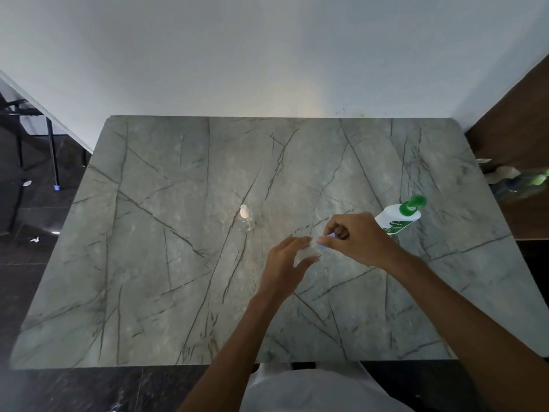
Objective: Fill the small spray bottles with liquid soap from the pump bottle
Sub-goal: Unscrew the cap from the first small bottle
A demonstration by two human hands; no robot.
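Clear plastic shows between your two hands: you hold one small spray bottle [306,251] above the marble table [166,263], in front of your chest and a little right of centre. Your left hand [285,264] wraps its body, thumb below and fingers curled over the top, so most of the bottle is hidden and blurred. Your right hand [353,239] pinches the blue cap [326,237] at the bottle's neck between thumb and forefinger, the other fingers folded in.

Judging from that grip, you are at the opening step for this bottle: twisting or pulling the spray head off so the neck is free for soap. Whether the cap is already loose I cannot tell; the motion blur hides the joint.

The pump bottle [396,218], white with a green pump head, stands just beyond your right hand, near the table's right side, almost touching the back of your knuckles in this view. The second spray bottle [246,219], clear with a pale cap, stands upright on the table, well apart to the left of your left hand, and looks empty.

Next you will likely need to free the cap, park it somewhere it will not roll, and bring the open neck under the pump nozzle. The neck is narrow, so line it up closely before pressing, and keep the bottle upright to avoid soap running down the outside.
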